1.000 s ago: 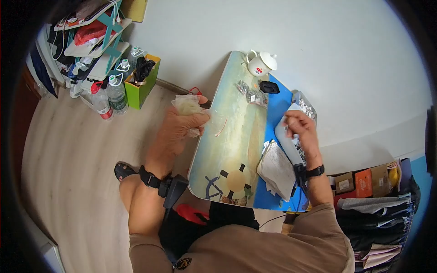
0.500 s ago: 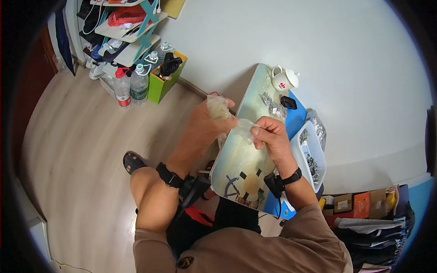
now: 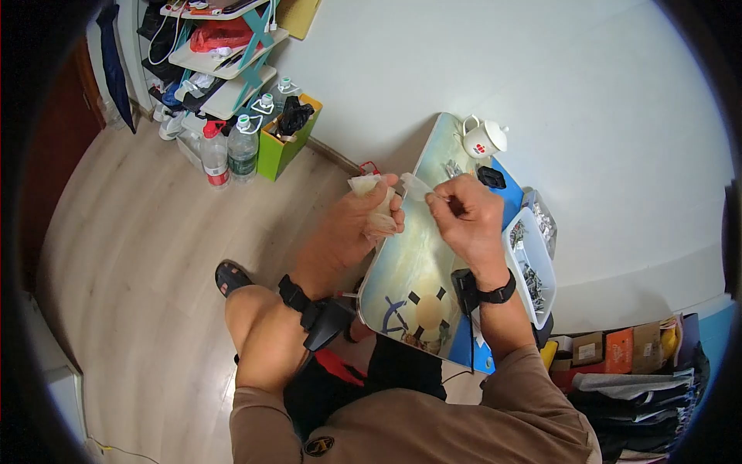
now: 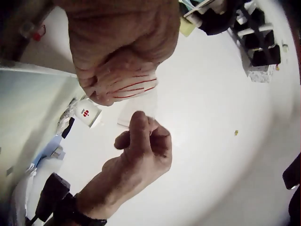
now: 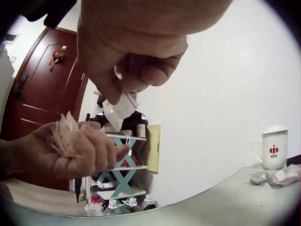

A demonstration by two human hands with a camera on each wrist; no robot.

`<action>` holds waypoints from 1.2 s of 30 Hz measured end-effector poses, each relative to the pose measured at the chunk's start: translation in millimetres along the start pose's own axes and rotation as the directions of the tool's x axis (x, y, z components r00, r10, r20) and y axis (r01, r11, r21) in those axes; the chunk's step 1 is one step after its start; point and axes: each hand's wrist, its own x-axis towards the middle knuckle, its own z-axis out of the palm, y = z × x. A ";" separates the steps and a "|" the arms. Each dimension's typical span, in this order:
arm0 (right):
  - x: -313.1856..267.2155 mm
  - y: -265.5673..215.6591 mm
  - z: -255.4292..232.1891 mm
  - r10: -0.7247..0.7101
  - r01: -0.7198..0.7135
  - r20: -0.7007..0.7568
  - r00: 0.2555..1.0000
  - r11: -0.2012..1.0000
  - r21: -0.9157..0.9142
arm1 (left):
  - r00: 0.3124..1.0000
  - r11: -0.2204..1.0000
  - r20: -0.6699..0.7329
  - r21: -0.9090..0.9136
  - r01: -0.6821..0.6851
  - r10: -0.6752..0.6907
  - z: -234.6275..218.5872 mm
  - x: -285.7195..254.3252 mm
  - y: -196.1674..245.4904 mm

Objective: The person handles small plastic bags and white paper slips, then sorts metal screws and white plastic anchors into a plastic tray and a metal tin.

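My left hand (image 3: 348, 224) grips a bunch of small clear zip bags (image 3: 381, 226) beyond the table's left edge. Red seal lines show along the bunched zip bags (image 4: 134, 87) in the left wrist view. Facing it, my right hand (image 3: 473, 220) pinches a single small zip bag (image 3: 416, 187) between thumb and forefinger. In the right wrist view this single zip bag (image 5: 120, 113) hangs below the right fingertips, its red seal near them. The left hand (image 5: 89, 148) is lower there, with the bunch poking out of the fist.
A table (image 3: 417, 271) with a printed top stands ahead. On it are a lidded white mug (image 3: 485, 139), a black tray (image 3: 491, 178) and small packets (image 3: 453, 168). A white bin (image 3: 533, 267) of small metal parts is at the right. Bottles (image 3: 243, 151) stand on the floor.
My right hand came from over the bin to the bunch, took hold of a zip bag and drew it away. The left hand still grips the bunch. The head view has shifted.
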 end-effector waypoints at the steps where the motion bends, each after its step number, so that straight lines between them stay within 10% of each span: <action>1: 3.5 -6.8 3.7 -0.036 0.037 0.027 0.999 0.999 -0.037 | 0.996 0.959 0.061 0.274 -0.078 0.064 -8.7 3.3 -4.3; 4: 7.2 -5.4 22.2 -0.275 0.278 0.051 0.960 0.955 -0.098 | 0.969 0.722 0.137 0.646 -0.246 0.207 -15.4 5.6 -6.9; 8: 5.3 -9.1 37.8 -0.411 0.422 0.174 0.895 0.906 -0.034 | 0.809 0.059 0.289 0.928 -0.369 0.512 -8.5 6.3 -15.2; 9: 3.8 -7.1 40.8 -0.397 0.410 0.202 0.895 0.912 -0.021 | 0.811 0.061 0.286 0.929 -0.366 0.510 -11.9 10.8 -18.1; 11: 2.2 -6.2 42.2 -0.379 0.390 0.216 0.900 0.921 -0.008 | 0.957 0.860 -0.104 0.473 -0.191 0.270 -25.0 24.6 -27.9; 15: -6.3 -7.9 46.6 -0.333 0.345 0.207 0.920 0.938 -0.024 | 0.947 0.901 -0.182 0.397 -0.176 0.266 -19.7 22.9 -31.1; 18: -11.6 -7.8 42.9 -0.292 0.313 0.306 0.906 0.950 -0.022 | 0.981 0.994 -0.184 -0.074 -0.083 0.068 9.2 1.9 -10.1; 20: -12.3 -10.9 43.8 -0.305 0.324 0.346 0.887 0.946 0.005 | 0.927 0.593 0.244 0.716 -0.370 0.283 -11.7 -2.1 -12.0; 21: -12.8 -11.8 43.2 -0.323 0.337 0.386 0.864 0.941 0.034 | 0.928 0.595 0.251 0.713 -0.370 0.276 -12.6 -1.9 -10.9; 27: 1.1 19.3 9.6 -0.476 0.441 0.450 0.756 0.878 0.188 | 0.972 0.996 -0.229 0.082 -0.038 0.056 -8.5 -0.1 -0.7; 30: 19.5 71.6 -12.5 -0.295 0.283 0.433 0.852 0.955 0.093 | 0.925 0.984 -0.375 -0.136 -0.117 0.058 1.6 1.8 11.3; 33: 37.8 131.3 -15.2 0.218 -0.199 0.465 0.858 0.976 -0.090 | 0.904 0.965 -0.425 -0.210 -0.156 0.054 -2.4 5.8 18.3; 36: 43.4 200.0 -5.7 0.341 -0.239 0.486 0.805 0.935 -0.260 | 0.912 0.988 -0.402 -0.086 -0.125 0.080 -2.2 3.9 23.6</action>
